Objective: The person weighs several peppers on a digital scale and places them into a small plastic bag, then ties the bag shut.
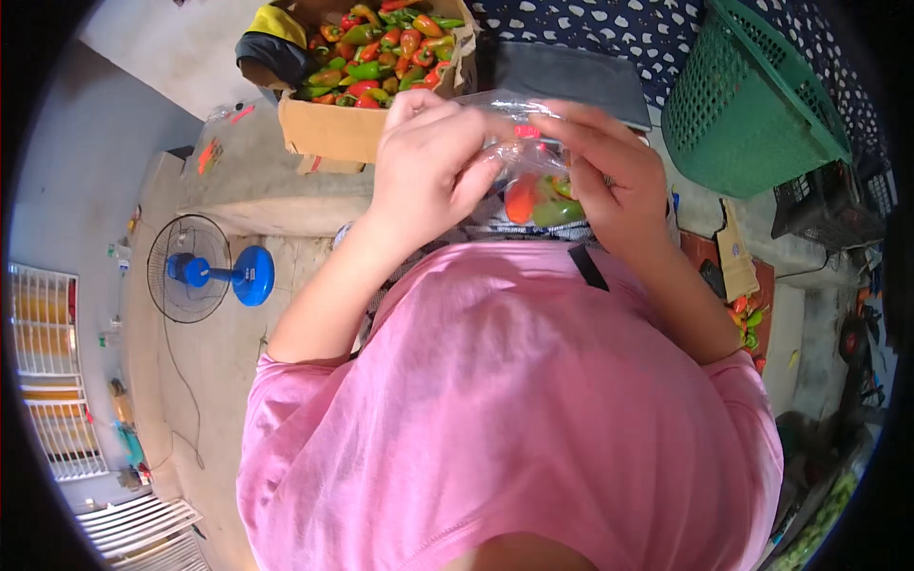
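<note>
A clear plastic bag (532, 153) with red and green peppers (546, 200) in its lower part hangs between my hands, just above my lap. My left hand (439, 160) pinches the bag's upper left part between thumb and fingers. On the other side, my right hand (607, 168) grips the upper right part. A small pink-red piece (527, 131) shows at the bag's neck between the fingertips; whether it is tape or print I cannot tell. Beyond my left hand stands an open cardboard box (332, 132) full of red, orange and green peppers (378, 57).
A dark flat board (575, 78) lies beyond my right hand. A green perforated plastic basket (750, 121) and a black crate (821, 203) stand at the right. Loose peppers (746, 317) lie near torn cardboard (735, 253). At the left is a blue fan (189, 270).
</note>
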{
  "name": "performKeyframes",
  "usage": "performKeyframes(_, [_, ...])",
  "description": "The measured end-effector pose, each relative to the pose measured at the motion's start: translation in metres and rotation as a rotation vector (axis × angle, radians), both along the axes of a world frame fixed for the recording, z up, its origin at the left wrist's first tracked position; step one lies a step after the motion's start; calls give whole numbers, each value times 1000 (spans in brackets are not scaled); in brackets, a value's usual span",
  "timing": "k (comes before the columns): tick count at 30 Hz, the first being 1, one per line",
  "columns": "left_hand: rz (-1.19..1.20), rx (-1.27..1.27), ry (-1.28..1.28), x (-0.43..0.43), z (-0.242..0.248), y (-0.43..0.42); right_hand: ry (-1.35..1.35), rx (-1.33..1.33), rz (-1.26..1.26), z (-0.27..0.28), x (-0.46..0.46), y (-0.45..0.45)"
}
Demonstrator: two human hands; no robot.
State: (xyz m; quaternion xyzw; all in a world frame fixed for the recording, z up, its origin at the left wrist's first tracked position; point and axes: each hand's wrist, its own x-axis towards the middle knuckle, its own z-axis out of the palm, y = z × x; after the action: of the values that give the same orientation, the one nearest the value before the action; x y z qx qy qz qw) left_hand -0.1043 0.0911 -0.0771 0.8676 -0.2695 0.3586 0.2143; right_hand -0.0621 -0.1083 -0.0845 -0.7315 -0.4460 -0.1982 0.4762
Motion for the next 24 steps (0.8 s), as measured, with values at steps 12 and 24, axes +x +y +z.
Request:
performKeyframes(12, [-241,-142,304,-4,21,-34,320,-29,383,-33,32,-34])
performKeyframes(24, [-548,46,-263,-46,100,-79,376,-462,677,-55,-15,3])
